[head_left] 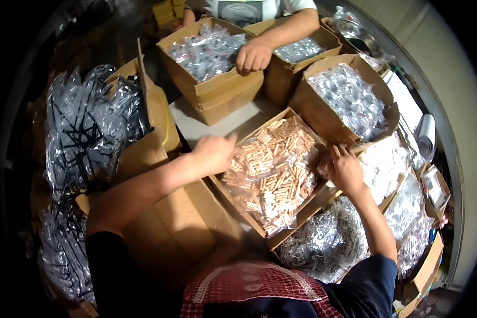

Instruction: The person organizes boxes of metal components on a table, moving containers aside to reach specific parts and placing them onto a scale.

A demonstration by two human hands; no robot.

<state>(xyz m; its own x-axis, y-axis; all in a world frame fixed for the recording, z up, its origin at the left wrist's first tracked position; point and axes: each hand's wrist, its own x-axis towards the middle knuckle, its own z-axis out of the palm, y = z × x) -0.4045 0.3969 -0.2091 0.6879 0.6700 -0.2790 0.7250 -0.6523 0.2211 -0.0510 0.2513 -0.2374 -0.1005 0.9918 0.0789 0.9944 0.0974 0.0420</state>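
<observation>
A shallow cardboard box (242, 210) in front of me holds clear plastic bags of short wooden dowels (281, 191). My left hand (215, 153) is closed at the box's left rim, its fingertips partly hidden. On the opposite side, my right hand (346, 168) bends its fingers over the right rim, beside the dowel bags. What lies under those fingers is partly hidden. Across the table a co-worker's hand (254, 54) rests on the rim of a tall carton (225, 100) filled with clear bags of small parts.
Two more cartons of bagged parts stand far right, one carton (323, 119) close behind my right hand. Bags of metal pieces (328, 238) lie near right. An open cardboard box (180, 222) is under my left forearm. Bagged black rods (85, 132) are piled at left.
</observation>
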